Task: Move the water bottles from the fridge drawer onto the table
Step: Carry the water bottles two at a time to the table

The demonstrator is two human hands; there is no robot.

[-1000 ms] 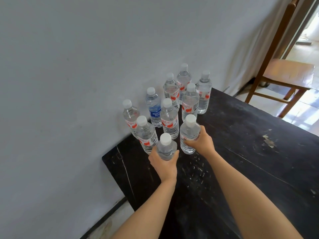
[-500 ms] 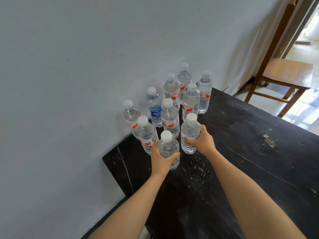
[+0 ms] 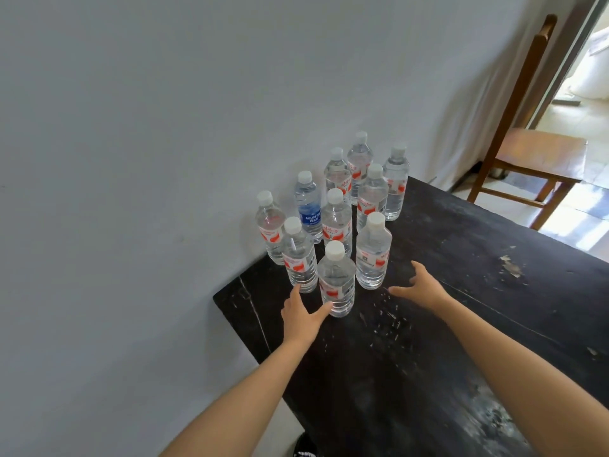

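Several clear water bottles with white caps stand upright in a cluster on the black table against the wall. The nearest bottle has a red label; to its right stands a second front bottle. One bottle in the cluster has a blue label. My left hand is open just left of the nearest bottle, fingertips at its base. My right hand is open with spread fingers, a little right of the second front bottle and apart from it. The fridge drawer is out of view.
A grey wall runs along the table's far side. The table's left corner lies near my left hand. A wooden chair stands beyond the table's far end, by a bright doorway. The table surface is scuffed.
Both hands gripped the two front bottles before. Now they have let go and drawn back, fingers open, and both bottles stand on the table.
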